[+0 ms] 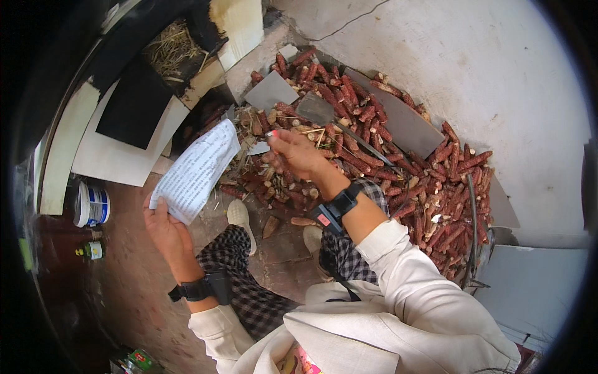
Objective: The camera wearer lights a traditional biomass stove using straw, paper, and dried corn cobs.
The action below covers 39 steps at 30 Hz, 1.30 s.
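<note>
My left hand (169, 230) grips the lower corner of a printed paper sheet (198, 170), which tilts up toward the dark stove opening. To its right, my right hand (292, 152) is closed on a small item with a red-and-metal end (272, 134), possibly a lighter; most of it is hidden by the fingers. Beneath and behind this hand lies a big heap of reddish corn cobs (355, 100). A metal shovel (316, 108) rests on the cobs with its handle running down to the right.
Straw (175, 49) fills a blackened opening at the upper left. A white bucket (92, 204) and a green bottle (91, 250) stand at the left. Grey boards (411, 121) lean by the white wall, and a curved metal rod (473, 229) is at the heap's right side.
</note>
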Each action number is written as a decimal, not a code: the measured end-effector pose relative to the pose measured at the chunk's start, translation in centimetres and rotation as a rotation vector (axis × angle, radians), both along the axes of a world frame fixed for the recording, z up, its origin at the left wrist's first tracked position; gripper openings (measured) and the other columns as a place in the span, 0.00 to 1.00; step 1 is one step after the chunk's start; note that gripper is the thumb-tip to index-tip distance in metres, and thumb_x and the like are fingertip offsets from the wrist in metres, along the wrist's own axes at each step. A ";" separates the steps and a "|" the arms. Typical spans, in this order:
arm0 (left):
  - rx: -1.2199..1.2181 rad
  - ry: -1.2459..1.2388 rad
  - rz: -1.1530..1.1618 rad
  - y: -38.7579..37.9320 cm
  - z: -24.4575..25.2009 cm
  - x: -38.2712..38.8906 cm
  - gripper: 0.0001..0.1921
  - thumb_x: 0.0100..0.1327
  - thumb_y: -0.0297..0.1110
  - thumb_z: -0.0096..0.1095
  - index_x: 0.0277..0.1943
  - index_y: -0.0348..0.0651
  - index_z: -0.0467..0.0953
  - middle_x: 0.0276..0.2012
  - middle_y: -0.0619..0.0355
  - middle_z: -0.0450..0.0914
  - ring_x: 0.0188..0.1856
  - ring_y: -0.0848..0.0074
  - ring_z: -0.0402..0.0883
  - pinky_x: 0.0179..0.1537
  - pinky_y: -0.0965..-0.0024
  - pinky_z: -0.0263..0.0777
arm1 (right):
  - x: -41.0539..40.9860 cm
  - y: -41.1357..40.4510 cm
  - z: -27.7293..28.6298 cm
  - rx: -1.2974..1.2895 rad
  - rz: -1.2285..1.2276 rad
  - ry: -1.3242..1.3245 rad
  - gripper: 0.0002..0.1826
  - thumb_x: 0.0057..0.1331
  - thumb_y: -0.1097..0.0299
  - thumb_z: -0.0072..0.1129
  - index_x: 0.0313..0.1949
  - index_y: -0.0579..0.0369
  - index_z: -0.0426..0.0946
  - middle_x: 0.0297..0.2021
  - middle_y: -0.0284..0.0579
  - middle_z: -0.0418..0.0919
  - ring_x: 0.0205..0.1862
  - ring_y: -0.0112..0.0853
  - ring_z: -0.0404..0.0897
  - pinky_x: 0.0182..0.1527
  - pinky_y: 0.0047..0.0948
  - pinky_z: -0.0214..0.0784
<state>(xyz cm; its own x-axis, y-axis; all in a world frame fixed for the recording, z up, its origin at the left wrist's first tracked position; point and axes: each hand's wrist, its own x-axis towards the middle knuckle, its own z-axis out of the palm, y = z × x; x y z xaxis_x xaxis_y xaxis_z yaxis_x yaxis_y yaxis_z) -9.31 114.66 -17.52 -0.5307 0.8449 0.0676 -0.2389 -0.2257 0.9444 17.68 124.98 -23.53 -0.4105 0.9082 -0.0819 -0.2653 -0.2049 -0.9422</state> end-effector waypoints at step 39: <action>-0.011 -0.044 -0.070 1.6 0.2 1.4 0.12 0.66 0.24 0.50 0.51 0.32 0.65 0.46 0.46 0.76 0.47 0.69 0.78 0.49 0.70 0.74 | -3.5 -0.2 -0.4 -0.463 -0.022 0.061 0.23 0.63 0.53 0.36 0.16 0.56 0.62 0.11 0.35 0.59 0.10 0.24 0.54 0.13 0.27 0.46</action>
<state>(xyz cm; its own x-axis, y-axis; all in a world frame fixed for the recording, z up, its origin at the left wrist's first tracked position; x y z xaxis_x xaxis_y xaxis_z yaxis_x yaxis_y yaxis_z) -7.88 116.26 -17.33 -0.4724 0.8806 0.0363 -0.2949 -0.1967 0.9351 14.16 124.81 -23.94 -0.4082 0.7904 -0.4568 -0.3267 -0.5937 -0.7354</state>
